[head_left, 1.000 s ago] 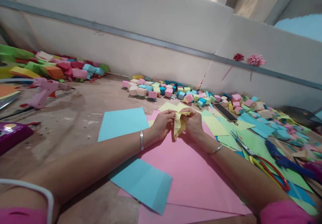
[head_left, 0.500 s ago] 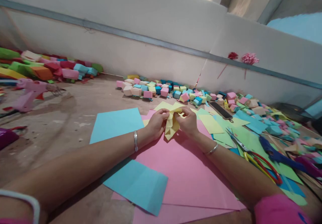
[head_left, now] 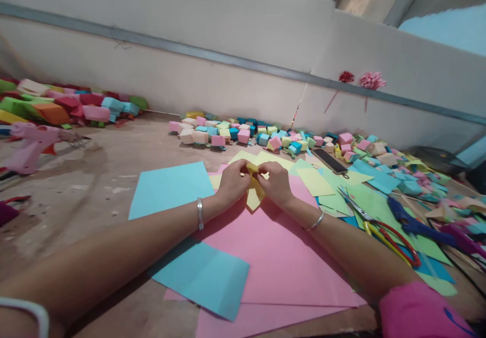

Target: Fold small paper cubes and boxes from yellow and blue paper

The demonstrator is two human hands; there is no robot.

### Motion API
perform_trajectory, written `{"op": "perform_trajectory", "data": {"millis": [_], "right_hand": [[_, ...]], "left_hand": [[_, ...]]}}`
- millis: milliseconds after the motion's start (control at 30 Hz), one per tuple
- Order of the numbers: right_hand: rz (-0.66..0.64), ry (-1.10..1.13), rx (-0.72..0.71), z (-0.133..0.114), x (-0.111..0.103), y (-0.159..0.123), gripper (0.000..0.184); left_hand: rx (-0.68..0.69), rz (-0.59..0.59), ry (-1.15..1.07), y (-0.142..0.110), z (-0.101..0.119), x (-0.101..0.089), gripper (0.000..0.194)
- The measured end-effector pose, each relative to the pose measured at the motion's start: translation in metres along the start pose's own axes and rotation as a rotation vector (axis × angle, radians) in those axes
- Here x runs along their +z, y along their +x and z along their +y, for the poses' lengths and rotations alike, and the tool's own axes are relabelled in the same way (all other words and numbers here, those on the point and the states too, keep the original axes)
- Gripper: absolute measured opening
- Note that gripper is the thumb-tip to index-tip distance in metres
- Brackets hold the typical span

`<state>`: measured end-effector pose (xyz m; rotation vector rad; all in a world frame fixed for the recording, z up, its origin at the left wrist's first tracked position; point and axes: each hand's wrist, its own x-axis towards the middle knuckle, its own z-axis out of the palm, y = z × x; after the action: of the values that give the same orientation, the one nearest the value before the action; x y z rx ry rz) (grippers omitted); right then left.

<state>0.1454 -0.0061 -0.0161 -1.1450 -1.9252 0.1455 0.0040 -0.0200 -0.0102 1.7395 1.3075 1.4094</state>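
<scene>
A folded piece of yellow paper (head_left: 255, 200) is pinched between my two hands, its pointed lower end hanging toward me. My left hand (head_left: 234, 182) grips its left side with curled fingers. On the right side my right hand (head_left: 276, 185) holds it the same way, thumbs close together at the top. My fingers hide part of the folds. Beneath lie large pink sheets (head_left: 288, 267). One blue sheet (head_left: 170, 188) is left of my left hand, and another blue sheet (head_left: 207, 277) overlaps the pink nearer me.
Scissors (head_left: 379, 226) and a blue glue gun (head_left: 413, 221) lie on green paper at right, near a phone (head_left: 329, 162). A pink glue gun (head_left: 32, 145) stands far left. Folded paper blocks (head_left: 243, 135) line the wall. Two paper flowers (head_left: 372, 80) lean at the back.
Both hands have closed in around the yellow paper, and its top is now bunched between my fingertips. Less of it shows. The whole view has shifted slightly.
</scene>
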Motion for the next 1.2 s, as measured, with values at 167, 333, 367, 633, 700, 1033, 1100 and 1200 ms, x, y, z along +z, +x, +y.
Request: {"op": "perform_trajectory", "data": {"millis": [167, 333, 367, 633, 700, 1033, 1100, 1200], "right_hand": [[-0.039, -0.033, -0.01, -0.0011, 0.0012, -0.0015, 0.009], [-0.044, 0.007, -0.021, -0.0041, 0.0015, -0.0023, 0.015], [-0.042, 0.012, -0.014, -0.0046, 0.0013, -0.0024, 0.015], [-0.052, 0.023, 0.049, -0.0035, -0.0004, -0.0009, 0.008], [-0.059, 0.029, 0.05, -0.0035, -0.0005, -0.0008, 0.008], [-0.072, -0.008, 0.131, -0.0029, -0.0004, 0.0003, 0.009], [-0.077, 0.001, 0.153, -0.0021, -0.0003, 0.0005, 0.011], [-0.087, 0.007, 0.187, -0.0013, -0.0005, 0.0009, 0.012]], "left_hand": [[0.016, 0.001, 0.07, 0.0007, -0.004, -0.0007, 0.018], [0.005, 0.013, 0.078, 0.0013, -0.0078, -0.0006, 0.019], [0.005, 0.017, 0.079, 0.0014, -0.0082, -0.0006, 0.019], [-0.012, 0.003, 0.064, 0.0008, -0.0073, -0.001, 0.02], [-0.018, -0.008, 0.057, 0.0005, -0.007, -0.0015, 0.02], [-0.045, -0.053, 0.05, -0.001, -0.0081, -0.0003, 0.025], [-0.052, -0.061, 0.047, -0.0012, -0.0078, 0.0002, 0.026], [-0.058, -0.064, 0.056, -0.0009, -0.0083, 0.0004, 0.027]]}}
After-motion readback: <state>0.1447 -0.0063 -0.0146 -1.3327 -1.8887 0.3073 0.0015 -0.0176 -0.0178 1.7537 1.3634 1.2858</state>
